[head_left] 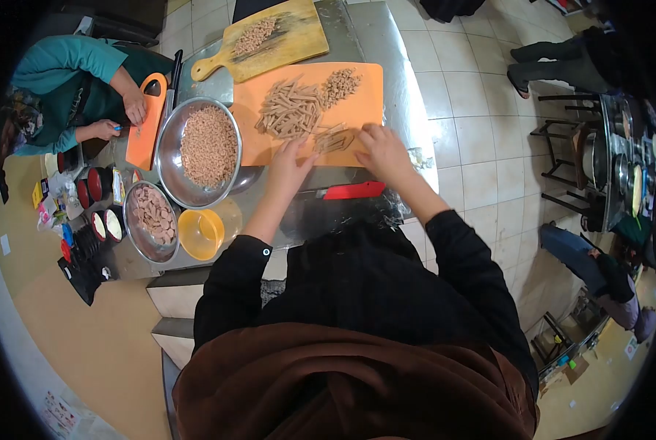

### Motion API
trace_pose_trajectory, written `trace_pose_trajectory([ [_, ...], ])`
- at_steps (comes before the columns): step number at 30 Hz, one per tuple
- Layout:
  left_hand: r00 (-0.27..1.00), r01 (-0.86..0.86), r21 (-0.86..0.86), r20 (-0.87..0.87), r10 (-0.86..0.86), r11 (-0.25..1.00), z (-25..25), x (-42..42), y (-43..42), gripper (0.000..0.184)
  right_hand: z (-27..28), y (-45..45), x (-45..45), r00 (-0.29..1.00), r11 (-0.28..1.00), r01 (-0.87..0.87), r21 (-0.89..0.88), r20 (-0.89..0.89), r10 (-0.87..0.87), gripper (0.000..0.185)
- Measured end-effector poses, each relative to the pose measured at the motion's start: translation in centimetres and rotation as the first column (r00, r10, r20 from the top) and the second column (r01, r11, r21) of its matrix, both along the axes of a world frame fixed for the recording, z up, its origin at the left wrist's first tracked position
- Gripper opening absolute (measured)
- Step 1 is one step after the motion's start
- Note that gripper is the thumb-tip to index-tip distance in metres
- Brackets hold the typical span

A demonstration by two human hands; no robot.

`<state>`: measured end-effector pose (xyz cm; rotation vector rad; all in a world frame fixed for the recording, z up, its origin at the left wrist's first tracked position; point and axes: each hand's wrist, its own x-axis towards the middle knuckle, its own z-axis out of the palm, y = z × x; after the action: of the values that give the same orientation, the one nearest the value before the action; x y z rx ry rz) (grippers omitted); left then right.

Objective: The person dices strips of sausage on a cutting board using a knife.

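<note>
An orange cutting board [258,152] lies on the metal table in front of me. Brown food strips [288,108] are heaped on it, with small diced pieces [340,86] at the far right. A small row of strips [333,139] lies at the near edge between my hands. My left hand [291,169] is at the left end of this row, thumb and fingers apart. At its right end is my right hand [387,152], fingers spread and bent over the board. A knife with a red handle [354,191] rests on the table below the board.
Left of the board stand a steel bowl of diced food [209,147], a smaller bowl of sliced pieces [152,213] and a yellow container [199,235]. A wooden board [280,44] lies behind. Across the left corner, a co-worker's hand [134,106] holds another orange board [148,128].
</note>
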<state>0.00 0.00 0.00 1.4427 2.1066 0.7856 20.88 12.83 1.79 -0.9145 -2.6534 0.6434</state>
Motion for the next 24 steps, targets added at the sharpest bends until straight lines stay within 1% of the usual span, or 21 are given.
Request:
trace_pose_trajectory([
  [1,0.997,-0.057,-0.100,0.050,0.062,0.993,0.1,0.3,0.0,0.045,0.0,1.2,-0.3,0.999,0.997,-0.049,0.061,0.004,0.049,0.035],
  [2,0.996,-0.064,-0.102,0.051,0.070,0.993,0.2,0.7,0.0,0.045,-0.2,2.2,-0.6,0.995,0.988,-0.099,0.121,0.011,0.098,0.033],
  [3,0.988,-0.097,-0.134,0.107,0.112,0.986,-0.1,0.9,0.1,0.043,-0.4,2.9,-1.1,0.994,0.986,-0.109,0.130,0.028,0.106,0.033],
  [4,0.979,-0.130,-0.175,0.134,0.154,0.976,0.0,0.6,0.2,0.042,-0.8,3.5,-2.0,0.984,0.972,-0.178,0.150,0.045,0.174,0.033],
  [5,0.978,-0.136,-0.173,0.132,0.160,0.976,-0.5,0.5,0.3,0.042,-1.3,3.8,-2.5,0.969,0.954,-0.247,0.169,0.072,0.238,0.032],
  [6,0.983,-0.117,-0.129,0.123,0.133,0.985,-1.1,0.8,0.5,0.040,-1.6,3.7,-2.7,0.967,0.952,-0.253,0.169,0.077,0.243,0.032],
  [7,0.988,-0.099,-0.089,0.111,0.108,0.991,-1.7,1.0,0.6,0.038,-2.1,3.4,-3.0,0.952,0.944,-0.294,0.149,0.135,0.275,0.033],
  [8,0.987,-0.104,-0.087,0.110,0.114,0.991,-1.8,1.0,1.0,0.038,-2.4,3.2,-3.4,0.934,0.934,-0.331,0.130,0.187,0.305,0.034],
  [10,0.982,-0.099,-0.009,0.162,0.100,0.995,-2.0,1.5,1.5,0.034,-3.0,2.5,-3.7,0.934,0.944,-0.315,0.097,0.210,0.290,0.032],
  [12,0.976,-0.113,0.010,0.191,0.108,0.994,-2.0,1.8,1.9,0.034,-2.9,2.2,-3.6,0.934,0.953,-0.294,0.066,0.231,0.272,0.032],
  [14,0.969,-0.125,0.029,0.216,0.116,0.992,-1.8,1.8,1.8,0.033,-2.5,2.1,-3.3,0.965,0.965,-0.247,0.087,0.116,0.237,0.030],
  [15,0.981,-0.118,0.034,0.160,0.111,0.992,-1.5,1.8,1.5,0.032,-2.2,2.1,-2.9,0.964,0.965,-0.249,0.087,0.117,0.239,0.030],
  [16,0.989,-0.110,0.040,0.105,0.105,0.993,-1.3,1.8,1.2,0.031,-1.9,2.3,-2.4,0.973,0.967,-0.225,0.120,0.080,0.216,0.030],
  [17,0.989,-0.111,0.040,0.105,0.106,0.993,-1.3,1.6,0.7,0.031,-1.7,2.5,-2.1,0.980,0.968,-0.198,0.153,0.038,0.194,0.031],
  [19,0.981,-0.137,-0.125,0.122,0.153,0.983,-1.2,1.2,-0.1,0.024,-2.1,2.8,-1.8,0.979,0.965,-0.203,0.164,0.048,0.198,0.029],
  [20,0.980,-0.139,-0.127,0.124,0.155,0.982,-1.4,1.0,-0.2,0.024,-2.3,2.8,-1.7,0.978,0.963,-0.209,0.172,0.060,0.202,0.026],
  [22,0.997,-0.062,-0.090,0.042,0.066,0.994,-2.0,0.5,-0.1,0.017,-3.0,2.5,-2.1,0.977,0.960,-0.211,0.185,0.066,0.202,0.023],
  [23,0.997,-0.063,-0.089,0.043,0.067,0.994,-1.9,0.5,0.2,0.017,-3.1,2.4,-2.3,0.977,0.957,-0.211,0.200,0.076,0.199,0.020],
  [24,0.999,-0.048,-0.049,0.021,0.050,0.998,-1.9,0.6,0.5,0.015,-3.3,2.4,-2.4,0.977,0.957,-0.211,0.201,0.078,0.200,0.020],
])
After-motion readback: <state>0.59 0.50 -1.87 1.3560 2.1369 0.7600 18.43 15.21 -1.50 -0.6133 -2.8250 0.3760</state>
